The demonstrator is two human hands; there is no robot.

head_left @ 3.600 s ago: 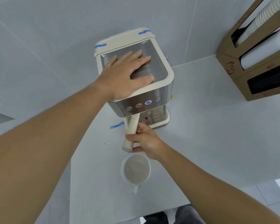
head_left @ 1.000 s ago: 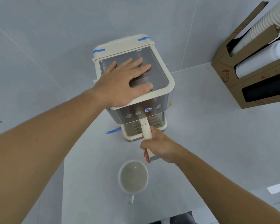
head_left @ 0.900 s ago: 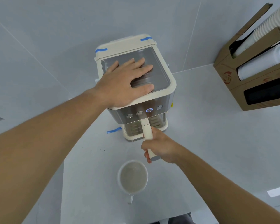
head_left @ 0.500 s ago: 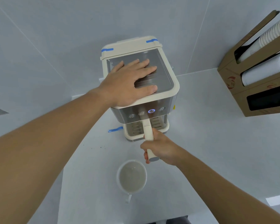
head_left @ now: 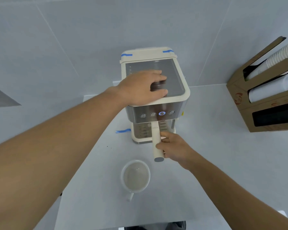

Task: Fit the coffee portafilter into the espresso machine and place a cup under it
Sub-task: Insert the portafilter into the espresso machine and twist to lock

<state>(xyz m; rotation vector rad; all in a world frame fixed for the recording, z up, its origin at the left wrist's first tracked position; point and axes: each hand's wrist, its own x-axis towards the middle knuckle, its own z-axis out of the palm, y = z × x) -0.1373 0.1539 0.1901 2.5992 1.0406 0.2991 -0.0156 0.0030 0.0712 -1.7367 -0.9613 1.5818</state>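
The cream and steel espresso machine [head_left: 176, 90] stands on the white counter against the wall. The portafilter's cream handle [head_left: 156, 138] sticks out from under its front panel, pointing toward me over the drip tray [head_left: 140, 136]. My right hand [head_left: 175, 147] sits just right of the handle, fingertips against its side, not wrapped around it. My left hand [head_left: 142, 87] rests palm down on the machine's top, fingers bent. An empty white cup [head_left: 135, 175] stands on the counter in front of the machine, left of the handle's end, its own handle toward me.
A cardboard dispenser [head_left: 239, 98] with stacks of paper cups stands at the right on the counter. A strip of blue tape [head_left: 123, 131] lies left of the machine's base. The counter's front edge [head_left: 106, 227] runs close below the cup.
The portafilter handle swung from angled left to pointing straight at me. My right hand's fingers have since come off around it. My left hand's fingers have curled on the lid.
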